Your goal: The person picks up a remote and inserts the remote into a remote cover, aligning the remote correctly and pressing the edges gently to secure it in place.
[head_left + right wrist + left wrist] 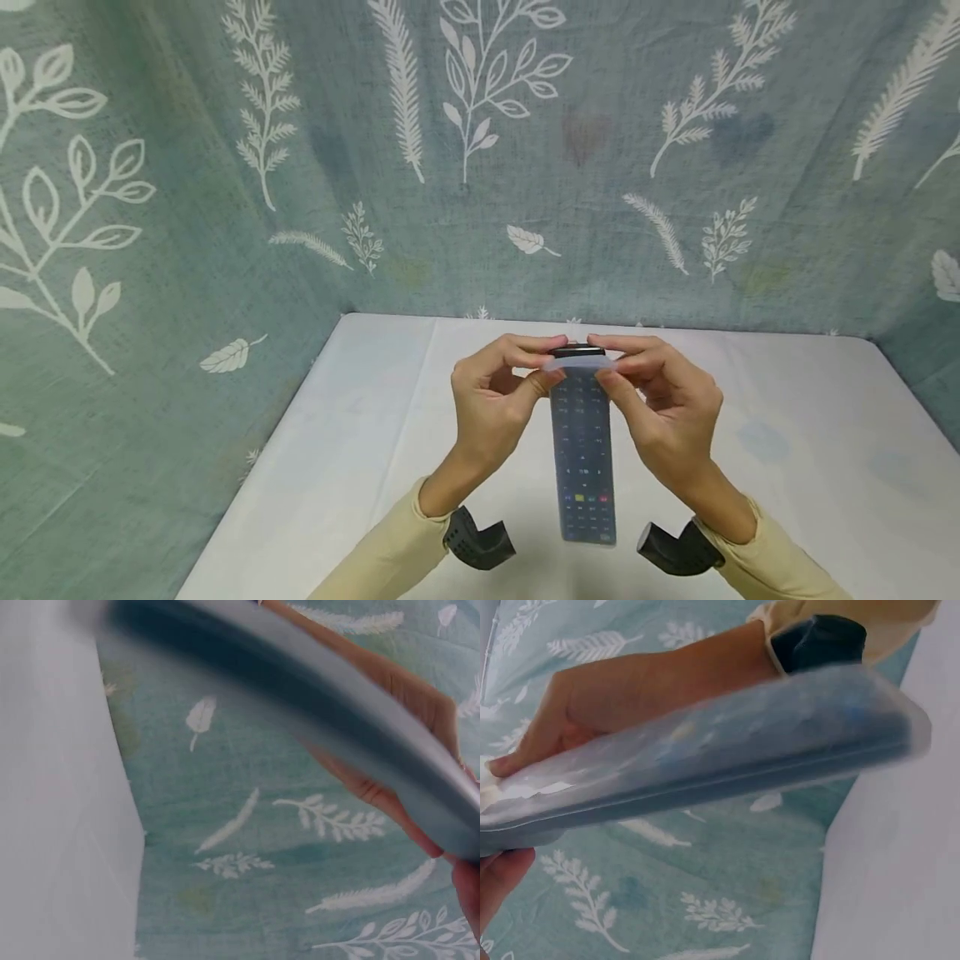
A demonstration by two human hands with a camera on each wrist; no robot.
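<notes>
A long dark remote control [578,351] sits inside a translucent silicone cover [585,467], its buttons showing faintly through, with yellow and red ones near the lower end. The black top end pokes out of the cover's open mouth. My left hand [491,400] pinches the cover's rim at the left corner, thumb in front and fingers behind. At the right corner my right hand [667,408] pinches the rim the same way. In the left wrist view the cover [705,750] slants across, held up at its far end. The right wrist view shows the remote's edge blurred.
Beneath the hands lies a table with a white cloth [360,467]. A green-grey curtain [465,233] with white leaf prints hangs behind and at the sides. Black curved wrist mounts [480,540] sit on both sleeves, near the cover's lower end.
</notes>
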